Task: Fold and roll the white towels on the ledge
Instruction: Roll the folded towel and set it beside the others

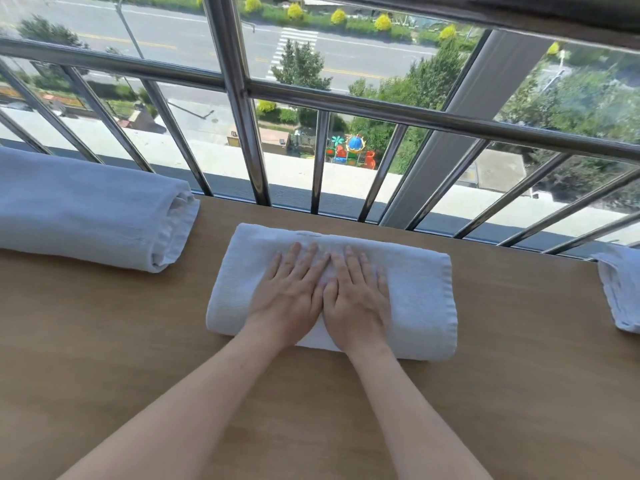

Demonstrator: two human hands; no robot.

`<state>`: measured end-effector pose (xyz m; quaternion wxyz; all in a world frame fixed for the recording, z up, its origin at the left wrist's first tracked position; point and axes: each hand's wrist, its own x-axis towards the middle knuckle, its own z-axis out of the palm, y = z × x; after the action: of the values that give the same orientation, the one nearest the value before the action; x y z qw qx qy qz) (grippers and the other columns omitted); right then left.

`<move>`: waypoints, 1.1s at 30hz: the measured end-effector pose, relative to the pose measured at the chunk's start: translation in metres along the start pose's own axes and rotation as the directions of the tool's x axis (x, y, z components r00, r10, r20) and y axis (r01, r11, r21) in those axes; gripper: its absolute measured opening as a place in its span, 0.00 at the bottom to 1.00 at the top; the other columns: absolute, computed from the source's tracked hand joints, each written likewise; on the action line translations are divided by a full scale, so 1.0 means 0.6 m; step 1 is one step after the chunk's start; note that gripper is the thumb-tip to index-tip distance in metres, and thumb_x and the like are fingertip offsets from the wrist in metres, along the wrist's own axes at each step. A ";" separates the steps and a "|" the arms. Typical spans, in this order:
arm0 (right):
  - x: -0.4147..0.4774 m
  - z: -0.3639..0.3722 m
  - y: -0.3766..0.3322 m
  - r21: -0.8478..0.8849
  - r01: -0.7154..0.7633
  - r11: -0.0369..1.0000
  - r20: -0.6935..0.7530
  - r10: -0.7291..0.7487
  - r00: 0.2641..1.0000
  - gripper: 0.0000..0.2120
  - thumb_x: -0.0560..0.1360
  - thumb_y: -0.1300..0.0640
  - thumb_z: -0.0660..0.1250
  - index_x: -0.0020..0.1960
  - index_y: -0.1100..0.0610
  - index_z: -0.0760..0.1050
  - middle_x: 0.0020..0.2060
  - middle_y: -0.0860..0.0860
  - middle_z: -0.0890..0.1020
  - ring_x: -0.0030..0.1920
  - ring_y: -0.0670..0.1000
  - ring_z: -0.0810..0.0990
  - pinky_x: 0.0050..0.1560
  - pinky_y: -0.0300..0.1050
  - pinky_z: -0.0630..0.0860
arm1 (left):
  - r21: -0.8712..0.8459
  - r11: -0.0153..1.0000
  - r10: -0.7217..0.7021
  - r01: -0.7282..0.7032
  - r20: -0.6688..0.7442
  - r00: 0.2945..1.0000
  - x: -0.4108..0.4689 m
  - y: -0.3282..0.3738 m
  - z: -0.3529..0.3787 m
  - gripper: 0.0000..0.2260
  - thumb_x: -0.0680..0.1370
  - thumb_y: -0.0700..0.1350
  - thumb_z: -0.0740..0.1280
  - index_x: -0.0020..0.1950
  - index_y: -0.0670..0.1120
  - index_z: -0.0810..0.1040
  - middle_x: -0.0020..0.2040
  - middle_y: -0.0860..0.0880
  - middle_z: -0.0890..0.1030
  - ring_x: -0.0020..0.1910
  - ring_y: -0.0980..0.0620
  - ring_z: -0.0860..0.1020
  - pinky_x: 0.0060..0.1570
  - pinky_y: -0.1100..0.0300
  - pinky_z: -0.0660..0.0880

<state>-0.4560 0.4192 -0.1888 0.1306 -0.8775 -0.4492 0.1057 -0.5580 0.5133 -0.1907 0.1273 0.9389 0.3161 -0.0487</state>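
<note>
Left hand and right hand lie side by side, fingers straight, flat on the centre towel, apparently compressing its roll. A rolled towel sits left on the ledge

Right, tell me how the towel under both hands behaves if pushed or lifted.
Soft terry, so the middle towel will probably sag and loosen if lifted by one end. The left hand and right hand lie flat on it, so it likely squashes easily. On the smooth ledge it would likely slide or roll rather than tip.
</note>
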 end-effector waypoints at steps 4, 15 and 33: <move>0.007 -0.005 0.029 -0.093 0.034 0.995 0.038 -0.030 0.999 0.32 0.79 0.37 0.40 0.81 0.45 0.53 0.80 0.48 0.55 0.80 0.51 0.49 0.78 0.55 0.39 | -0.019 0.997 -0.080 0.080 0.019 0.997 0.011 -0.035 -0.005 0.29 0.80 0.61 0.38 0.81 0.61 0.40 0.81 0.57 0.37 0.78 0.56 0.32 0.76 0.52 0.30; -0.018 -0.044 0.147 0.049 -0.341 0.939 0.079 0.337 0.938 0.28 0.78 0.32 0.40 0.75 0.29 0.33 0.79 0.38 0.37 0.64 0.64 0.70 0.59 0.57 0.68 | -0.290 0.821 -0.483 0.492 0.107 0.869 0.011 -0.132 -0.019 0.28 0.79 0.70 0.43 0.76 0.70 0.36 0.82 0.54 0.50 0.78 0.44 0.61 0.66 0.41 0.67; 0.005 -0.082 0.141 0.300 -0.600 0.742 0.190 0.569 0.800 0.31 0.81 0.35 0.50 0.79 0.40 0.41 0.67 0.63 0.72 0.63 0.64 0.72 0.56 0.54 0.67 | -0.708 0.253 -0.679 0.659 0.355 0.642 -0.012 -0.126 -0.060 0.43 0.66 0.76 0.68 0.62 0.39 0.77 0.56 0.43 0.81 0.55 0.42 0.79 0.58 0.47 0.76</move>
<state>-0.3749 0.3674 -0.1700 0.2233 -0.9313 -0.1307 0.2562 -0.6091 0.5768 -0.1704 0.4909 0.5537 0.6701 0.0579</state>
